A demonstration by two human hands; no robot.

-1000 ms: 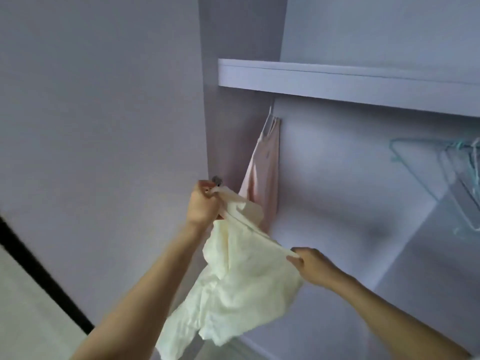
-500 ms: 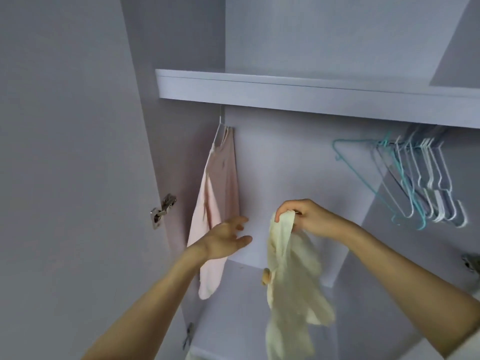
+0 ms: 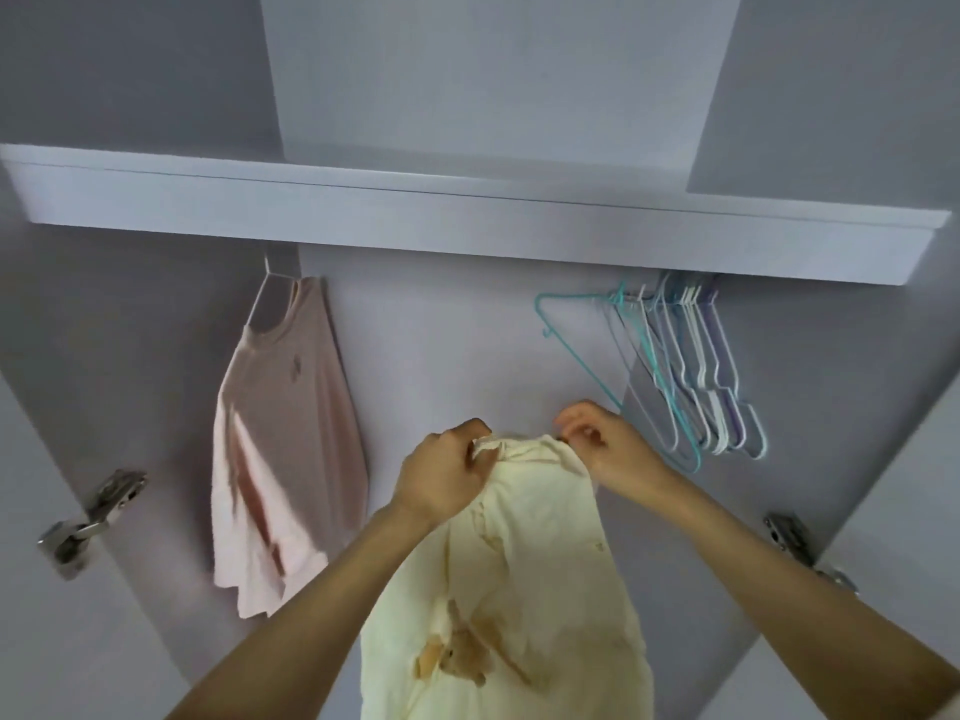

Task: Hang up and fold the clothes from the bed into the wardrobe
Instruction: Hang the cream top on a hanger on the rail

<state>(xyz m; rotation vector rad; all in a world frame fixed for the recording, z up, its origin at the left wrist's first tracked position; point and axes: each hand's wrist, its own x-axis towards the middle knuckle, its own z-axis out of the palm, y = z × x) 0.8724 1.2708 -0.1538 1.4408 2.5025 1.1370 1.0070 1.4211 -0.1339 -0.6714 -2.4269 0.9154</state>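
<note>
— What did the wardrobe look like inside?

— Pale grey walls, with a long shelf (image 3: 467,220) running across the upper part. At about ten o'clock a pink T-shirt (image 3: 285,433) hung from a white hanger (image 3: 265,293) under the shelf. At about two o'clock a bunch of empty hangers (image 3: 680,366), teal, white and lilac, hung close together. Metal hinges sat low at each side, one at eight o'clock (image 3: 93,517), one at four o'clock (image 3: 800,543).

— And the garment being handled?

— A cream garment (image 3: 519,579) hung at the centre, running down toward six o'clock, with a brownish printed motif low on the fabric. It was in front of the back wall, between the pink T-shirt and the empty hangers, touching neither.

— How were the hands?

— The left hand (image 3: 441,475) was closed on the top edge, bunching the cloth. The right hand (image 3: 608,449) pinched the same edge just beside it with thumb and forefinger, other fingers loosely curled.
</note>
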